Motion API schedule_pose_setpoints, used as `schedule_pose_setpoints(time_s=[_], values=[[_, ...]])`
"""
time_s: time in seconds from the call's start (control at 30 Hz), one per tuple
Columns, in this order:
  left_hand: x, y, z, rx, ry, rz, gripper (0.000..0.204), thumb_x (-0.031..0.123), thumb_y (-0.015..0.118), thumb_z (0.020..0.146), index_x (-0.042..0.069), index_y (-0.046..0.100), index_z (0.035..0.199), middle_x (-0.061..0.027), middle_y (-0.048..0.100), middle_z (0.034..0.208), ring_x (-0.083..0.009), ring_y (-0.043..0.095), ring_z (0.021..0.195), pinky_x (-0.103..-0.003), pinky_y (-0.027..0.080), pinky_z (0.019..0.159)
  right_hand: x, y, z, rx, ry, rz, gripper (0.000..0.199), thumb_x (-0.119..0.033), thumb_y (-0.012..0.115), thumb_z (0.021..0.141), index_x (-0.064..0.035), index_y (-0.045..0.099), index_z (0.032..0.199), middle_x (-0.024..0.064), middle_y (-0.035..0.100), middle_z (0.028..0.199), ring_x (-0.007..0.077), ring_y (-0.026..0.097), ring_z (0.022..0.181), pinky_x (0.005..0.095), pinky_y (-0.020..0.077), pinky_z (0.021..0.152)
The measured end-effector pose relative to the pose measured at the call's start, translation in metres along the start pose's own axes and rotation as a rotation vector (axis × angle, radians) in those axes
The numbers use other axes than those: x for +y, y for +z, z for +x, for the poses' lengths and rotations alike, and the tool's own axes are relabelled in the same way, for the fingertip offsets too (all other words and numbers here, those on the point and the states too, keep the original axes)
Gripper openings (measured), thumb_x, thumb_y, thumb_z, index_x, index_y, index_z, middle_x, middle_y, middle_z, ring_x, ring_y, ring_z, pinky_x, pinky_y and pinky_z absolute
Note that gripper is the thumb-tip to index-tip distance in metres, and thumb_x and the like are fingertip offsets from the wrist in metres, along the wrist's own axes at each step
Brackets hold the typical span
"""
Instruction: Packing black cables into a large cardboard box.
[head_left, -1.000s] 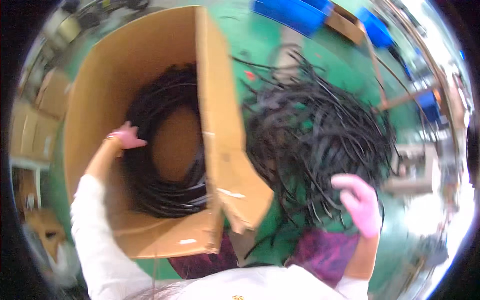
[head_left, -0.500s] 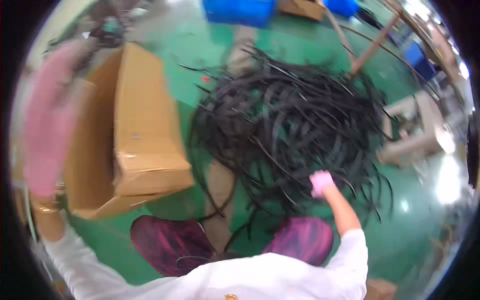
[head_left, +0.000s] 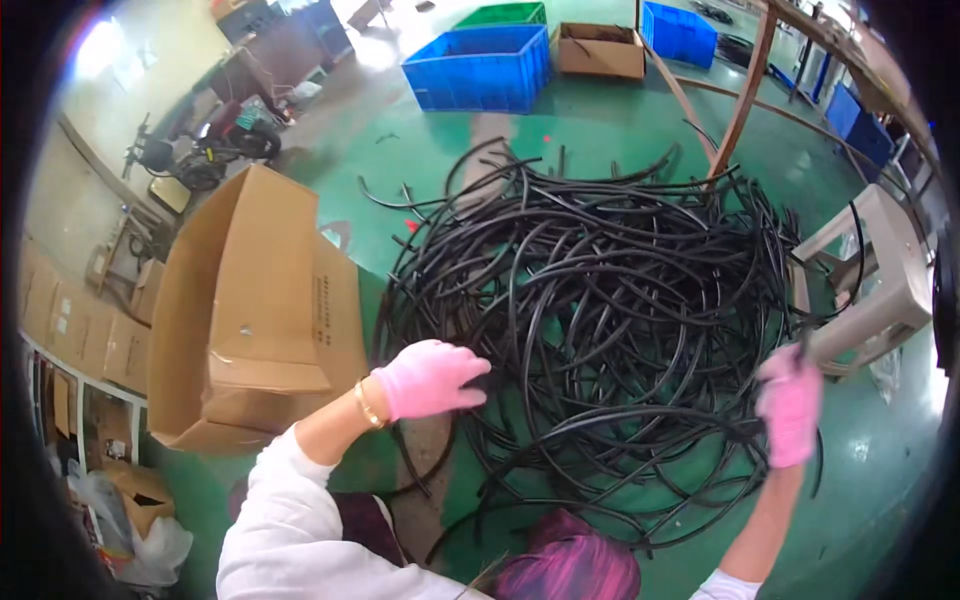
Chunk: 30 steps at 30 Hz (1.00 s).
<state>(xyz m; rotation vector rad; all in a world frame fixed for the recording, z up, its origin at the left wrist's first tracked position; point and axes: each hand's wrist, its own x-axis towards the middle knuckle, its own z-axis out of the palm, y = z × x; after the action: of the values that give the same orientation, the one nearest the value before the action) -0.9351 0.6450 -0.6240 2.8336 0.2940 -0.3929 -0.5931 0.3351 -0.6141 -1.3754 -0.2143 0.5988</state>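
A broad, tangled heap of black hoses [head_left: 600,265] lies on the green floor in front of me. My left hand [head_left: 430,380], in a pink glove, reaches to the heap's near left edge. Its fingers are stretched out and the thumb is apart, with dark hose just beyond the tips. At the heap's right side my right hand [head_left: 790,410], also gloved in pink, is closed around a black hose, slightly blurred. Close by on the left, a tall open cardboard box [head_left: 265,290] stands tilted toward its opening; its contents are hidden.
An overturned grey plastic stool [head_left: 885,300] lies right of the heap. Behind are blue crates [head_left: 480,70], a low cardboard carton [head_left: 600,52] and a wooden frame [head_left: 745,95]. A motorbike [head_left: 205,150] stands back left, and shelves with cartons [head_left: 90,330] line the left side.
My left hand has come from beyond the cardboard box across to the hose heap. My right hand has moved right, from the heap's near side to its right edge. The view has shifted.
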Motion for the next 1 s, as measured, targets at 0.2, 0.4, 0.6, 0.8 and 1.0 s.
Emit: schedule_pose_setpoints(time_s=[0.2,0.4,0.6,0.8,1.0], values=[[-0.096,0.129,0.109,0.103,-0.477,-0.316,0.042,0.040,0.061,0.091,0.000,0.067,0.098,-0.0167,0.069,0.082,-0.0350,0.067,0.076,-0.042,0.053,0.072,-0.064,0.139,0.025,-0.231,-0.101,-0.075,0.008,-0.016,0.052,0.099,-0.0078,0.052,0.097,-0.0098,0.034,0.067,0.0017,0.029,0.048,0.0199,0.0229,0.043],[-0.084,0.204,0.173,0.559,-0.773,-0.940,0.040,0.029,0.069,0.084,-0.003,0.065,0.106,-0.0200,0.070,0.101,-0.0342,0.067,0.097,-0.040,0.051,0.087,0.198,0.260,0.140,-0.515,0.164,-0.032,0.023,-0.022,0.063,0.088,-0.0072,0.060,0.071,0.0005,0.056,0.063,0.0119,0.050,0.054,0.0311,0.0397,0.049],[-0.032,0.208,0.153,0.700,-0.348,-0.773,0.026,0.006,0.065,0.086,0.001,0.060,0.110,-0.0174,0.065,0.104,-0.0293,0.064,0.100,-0.037,0.050,0.087,0.327,0.263,0.104,-0.387,0.113,-0.441,0.030,-0.025,0.071,0.081,-0.0015,0.063,0.098,0.0096,0.065,0.079,0.0208,0.063,0.071,0.0353,0.0511,0.068],[-0.106,0.175,0.122,0.890,-0.532,-0.357,0.035,0.006,0.070,0.078,0.002,0.064,0.113,-0.0164,0.064,0.107,-0.0331,0.060,0.104,-0.040,0.049,0.093,0.174,0.197,0.072,-0.367,0.428,0.112,0.013,-0.015,0.057,0.098,-0.0100,0.053,0.087,-0.0075,0.035,0.057,0.0052,0.033,0.042,0.0228,0.0287,0.041],[-0.151,0.175,0.159,0.412,-0.625,-0.449,0.031,0.025,0.071,0.085,-0.001,0.062,0.101,-0.0170,0.066,0.093,-0.0361,0.065,0.089,-0.039,0.052,0.082,0.098,0.126,0.022,-0.436,-0.077,0.394,0.016,-0.014,0.048,0.102,-0.0020,0.055,0.110,-0.0070,0.032,0.048,0.0068,0.028,0.033,0.0249,0.0248,0.036]])
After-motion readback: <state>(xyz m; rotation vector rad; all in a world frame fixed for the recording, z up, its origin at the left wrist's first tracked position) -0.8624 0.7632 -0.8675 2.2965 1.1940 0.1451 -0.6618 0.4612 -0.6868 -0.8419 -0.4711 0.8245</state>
